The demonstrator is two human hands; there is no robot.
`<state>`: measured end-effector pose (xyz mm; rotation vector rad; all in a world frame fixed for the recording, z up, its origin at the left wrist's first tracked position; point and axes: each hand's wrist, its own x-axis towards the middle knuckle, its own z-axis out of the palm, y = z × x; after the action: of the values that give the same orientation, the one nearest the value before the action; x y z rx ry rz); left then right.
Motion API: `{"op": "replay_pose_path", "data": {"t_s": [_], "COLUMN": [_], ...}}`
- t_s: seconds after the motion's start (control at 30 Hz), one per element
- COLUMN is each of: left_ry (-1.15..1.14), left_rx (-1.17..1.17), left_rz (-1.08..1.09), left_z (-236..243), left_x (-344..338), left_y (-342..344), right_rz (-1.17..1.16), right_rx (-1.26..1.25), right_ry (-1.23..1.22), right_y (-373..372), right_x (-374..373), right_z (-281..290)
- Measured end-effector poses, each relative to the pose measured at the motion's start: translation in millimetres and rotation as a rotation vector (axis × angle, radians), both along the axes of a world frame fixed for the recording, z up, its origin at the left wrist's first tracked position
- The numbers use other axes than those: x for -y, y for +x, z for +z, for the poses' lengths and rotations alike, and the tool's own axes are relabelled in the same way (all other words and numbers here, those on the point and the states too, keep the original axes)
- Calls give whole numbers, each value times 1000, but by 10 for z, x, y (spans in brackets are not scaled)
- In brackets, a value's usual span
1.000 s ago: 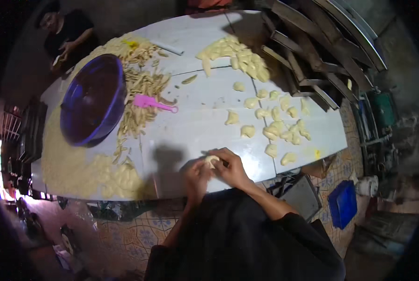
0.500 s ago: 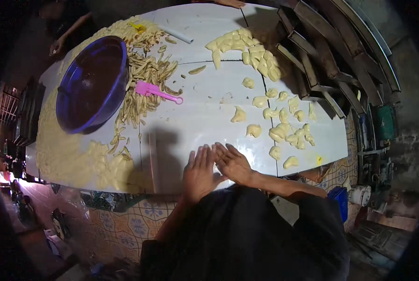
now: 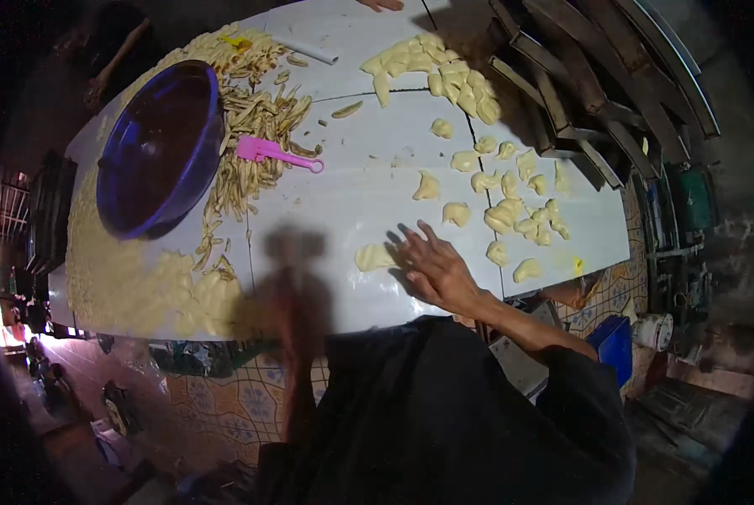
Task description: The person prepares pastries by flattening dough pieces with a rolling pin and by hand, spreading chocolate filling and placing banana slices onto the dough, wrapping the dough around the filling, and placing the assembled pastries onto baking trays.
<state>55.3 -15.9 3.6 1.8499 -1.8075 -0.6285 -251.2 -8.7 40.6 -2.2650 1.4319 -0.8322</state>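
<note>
My right hand (image 3: 440,273) is open, fingers spread and slightly bent, at the right end of a flattened pale dough piece (image 3: 375,257) on the white table (image 3: 343,202). My left hand (image 3: 297,307) is drawn back to the near edge in dark shadow, its fingers unclear. Several loose dough lumps (image 3: 502,216) lie to the right, and a cluster of dough pieces (image 3: 469,88) sits farther back. A large purple basin (image 3: 158,151) with a dark interior stands at the left beside slender beige pieces (image 3: 259,118), with a pink scoop (image 3: 263,150) on them.
Dark metal trays (image 3: 587,93) are piled at the back right. A white rod (image 3: 305,50) lies near the far side. A co-worker's arm (image 3: 120,59) is at the upper left, another hand (image 3: 381,5) at the top edge. A blue crate (image 3: 611,352) stands below right.
My hands, earlier together round the dough and then flat side by side, have separated. The left has moved back leftward into shadow; the right has spread its fingers, exposing the flattened piece.
</note>
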Motion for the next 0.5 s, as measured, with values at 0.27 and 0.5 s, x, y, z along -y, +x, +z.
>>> {"op": "replay_pose_path", "data": {"t_s": [0.27, 0.5], "left_ry": [-449, 97], "left_rx": [26, -698], "left_rz": [-452, -147], "left_z": [18, -379], "left_x": [326, -393], "left_y": [-716, -465], "right_rz": [-28, 49], "right_rx": [-52, -23], "right_ry": [-198, 1], "right_y": [115, 8], "right_x": [272, -335], "right_z": [-397, -454]}}
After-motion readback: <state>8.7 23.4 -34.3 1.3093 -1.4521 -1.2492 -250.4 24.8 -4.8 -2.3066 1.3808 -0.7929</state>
